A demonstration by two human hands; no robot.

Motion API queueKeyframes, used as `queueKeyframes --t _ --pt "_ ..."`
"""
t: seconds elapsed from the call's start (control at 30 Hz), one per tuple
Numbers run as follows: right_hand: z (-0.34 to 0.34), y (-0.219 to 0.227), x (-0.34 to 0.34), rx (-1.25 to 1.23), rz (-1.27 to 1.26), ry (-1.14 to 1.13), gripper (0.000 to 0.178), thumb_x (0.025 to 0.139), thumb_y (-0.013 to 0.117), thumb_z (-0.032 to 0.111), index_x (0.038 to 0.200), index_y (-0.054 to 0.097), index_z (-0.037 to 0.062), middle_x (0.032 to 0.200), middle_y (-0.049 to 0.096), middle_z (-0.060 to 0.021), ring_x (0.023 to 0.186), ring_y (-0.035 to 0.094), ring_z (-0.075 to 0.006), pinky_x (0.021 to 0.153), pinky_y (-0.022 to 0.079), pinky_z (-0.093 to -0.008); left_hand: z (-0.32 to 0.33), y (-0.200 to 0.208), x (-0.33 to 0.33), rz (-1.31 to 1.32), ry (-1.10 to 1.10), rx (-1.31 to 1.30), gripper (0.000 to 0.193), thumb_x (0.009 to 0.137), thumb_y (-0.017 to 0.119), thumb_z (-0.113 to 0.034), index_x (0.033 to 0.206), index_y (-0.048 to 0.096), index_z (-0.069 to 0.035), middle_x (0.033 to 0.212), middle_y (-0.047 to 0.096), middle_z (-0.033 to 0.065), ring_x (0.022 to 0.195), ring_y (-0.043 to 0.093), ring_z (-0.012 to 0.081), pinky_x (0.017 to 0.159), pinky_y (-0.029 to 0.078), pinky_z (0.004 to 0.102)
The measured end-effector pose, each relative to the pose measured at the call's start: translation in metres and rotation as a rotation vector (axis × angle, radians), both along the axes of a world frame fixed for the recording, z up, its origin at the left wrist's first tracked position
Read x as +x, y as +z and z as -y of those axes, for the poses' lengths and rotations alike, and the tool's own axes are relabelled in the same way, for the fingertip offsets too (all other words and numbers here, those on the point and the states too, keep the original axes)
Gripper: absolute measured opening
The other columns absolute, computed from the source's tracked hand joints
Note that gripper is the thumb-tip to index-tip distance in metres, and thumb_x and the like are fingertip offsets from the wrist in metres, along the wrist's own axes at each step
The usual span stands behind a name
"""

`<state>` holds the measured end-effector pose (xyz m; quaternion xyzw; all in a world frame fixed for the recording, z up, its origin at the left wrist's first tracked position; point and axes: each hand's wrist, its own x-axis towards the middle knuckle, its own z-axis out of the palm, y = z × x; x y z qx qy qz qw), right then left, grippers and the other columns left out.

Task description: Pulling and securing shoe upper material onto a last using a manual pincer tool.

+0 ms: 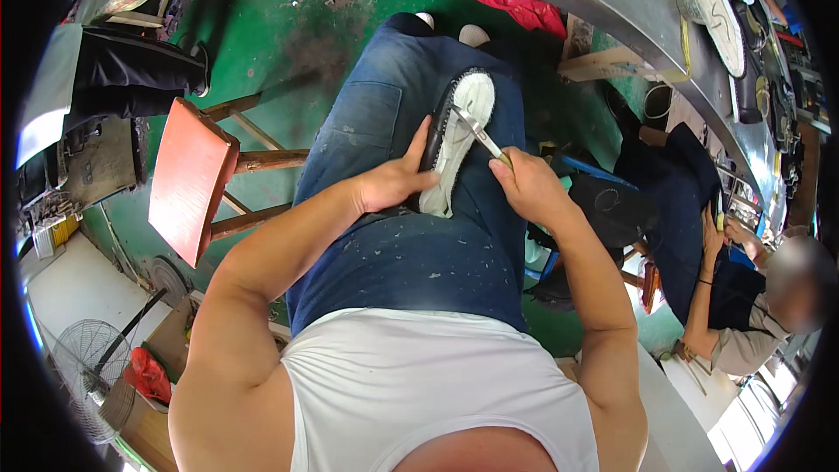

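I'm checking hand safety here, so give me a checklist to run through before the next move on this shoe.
1. Shoe steadied: ok; the left hand holds it on the blue trousers.
2. Pale sole facing up: ok.
3. Metal tool in hand: ok; the right hand grips its lower end.
4. Left fingers off the tool's tip: ok, they are apart from it, though the forefinger lies fairly near.
5. Tip pressed into the sole or only resting on it: cannot tell.
6. Co-worker clear of the shoe: ok; that person is off to the right.
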<state>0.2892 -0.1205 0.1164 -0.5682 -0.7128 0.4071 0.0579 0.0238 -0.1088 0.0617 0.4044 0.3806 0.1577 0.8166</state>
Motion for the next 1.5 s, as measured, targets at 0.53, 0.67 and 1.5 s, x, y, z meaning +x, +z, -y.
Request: queueKeyframes --t 0.53,0.67,1.5 --pt "0.037 -0.008 0.014 -0.263 -0.255 -0.198 0.036 0.103 0.047 0.034 0.101 0.062 0.0007 0.086 0.07 -0.0165 0.082 0.069 -0.0354 0.075 0.052 -0.044 -0.04 -0.016 0.032 -0.534 0.103 0.776 0.074 0.098 0.062 -0.031 0.151 0.021 0.002 0.137 0.054 0.024 0.125 0.056 0.03 0.106 0.043 0.0366" --pt "0.031 0.002 0.022 -0.315 -0.386 -0.37 0.033 0.101 0.051 0.032 0.102 0.062 0.0002 0.081 0.069 -0.0135 0.079 0.069 -0.0311 0.075 0.053 -0.0413 -0.087 0.006 0.023 -0.192 0.227 0.027 0.051 0.101 0.058 -0.037 0.129 0.058 0.005 0.112 0.07 0.0112 0.104 0.064 0.0183 0.092 0.05 0.0355" --pt "-0.269 0.075 0.136 0.896 0.271 -0.357 0.056 0.072 0.085 0.034 0.109 0.061 -0.0006 0.095 0.065 -0.0161 0.082 0.064 -0.0356 0.07 0.051 -0.0441 -0.726 0.215 0.184 -0.863 -0.034 1.191 0.036 0.088 0.053 -0.03 0.103 0.073 -0.003 0.111 0.072 0.0199 0.107 0.068 0.0365 0.092 0.053 0.0451"
